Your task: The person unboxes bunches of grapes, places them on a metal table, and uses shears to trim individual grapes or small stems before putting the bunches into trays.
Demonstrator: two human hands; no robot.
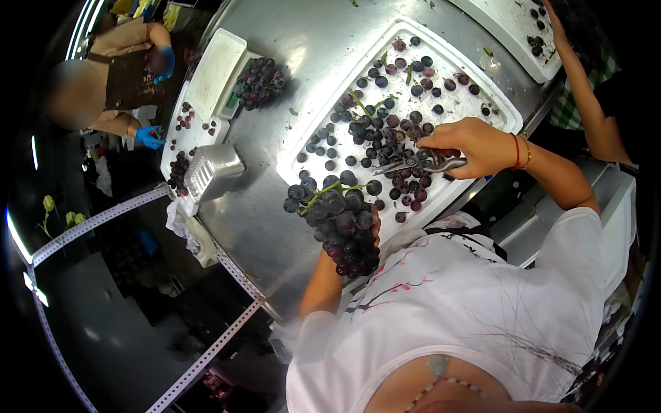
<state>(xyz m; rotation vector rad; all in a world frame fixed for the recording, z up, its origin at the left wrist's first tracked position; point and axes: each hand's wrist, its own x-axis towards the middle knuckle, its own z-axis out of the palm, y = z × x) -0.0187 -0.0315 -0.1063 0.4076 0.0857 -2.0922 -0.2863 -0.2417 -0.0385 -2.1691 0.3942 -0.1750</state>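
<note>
A large bunch of dark grapes rests in my left hand, which is mostly hidden beneath and behind it. The bunch's green stem faces up. My right hand grips a pair of metal pruning snips, their blades pointing left toward the bunch but apart from it. Below the snips lies a white foam tray. Many loose grapes are scattered over it, with more clustered grapes and bits of stem near its middle.
Across the metal table are a scale, another grape bunch, a clear ridged plastic container and a second tray. A gloved co-worker is at the far side. Another person's arm reaches a tray at upper right.
</note>
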